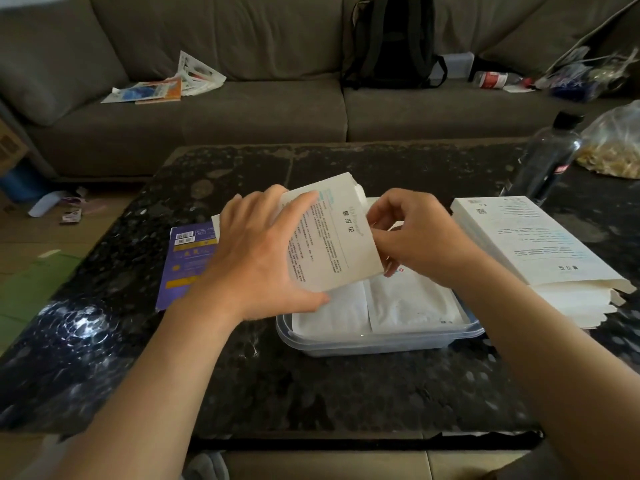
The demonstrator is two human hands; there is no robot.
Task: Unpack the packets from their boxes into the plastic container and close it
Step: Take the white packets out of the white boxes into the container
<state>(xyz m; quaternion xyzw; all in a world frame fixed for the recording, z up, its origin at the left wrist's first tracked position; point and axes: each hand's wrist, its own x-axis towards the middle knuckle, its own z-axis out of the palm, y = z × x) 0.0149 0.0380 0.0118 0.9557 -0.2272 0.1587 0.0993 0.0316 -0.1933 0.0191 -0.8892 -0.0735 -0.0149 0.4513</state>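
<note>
Two hands meet on one white box, held tilted just above the plastic container. The left hand's fingers curl over the box's far edge and its thumb presses the near edge, so the left hand grips the box firmly across its printed face. The right hand's fingertips are bent in a tight pinch at the box's right end. Whether they hold only the cardboard or also the edge of a packet inside is hidden by the right hand itself.

The step in hand looks like emptying this box over the container. The next move probably calls for opening that end and drawing or tipping the contents out while the left hand steadies the box.

The container sits on the dark speckled table, directly in front of the person. It is clear, shallow and rectangular, and already holds flat white packets lying side by side, close to its rim. It is still uncovered (a doubled edge along its base may be a lid underneath, but that is unclear).

To the right lies a stack of white boxes, open-ended and flattened. A purple box lies flat to the left, partly behind the left hand. A dark bottle stands further back on the right.
</note>
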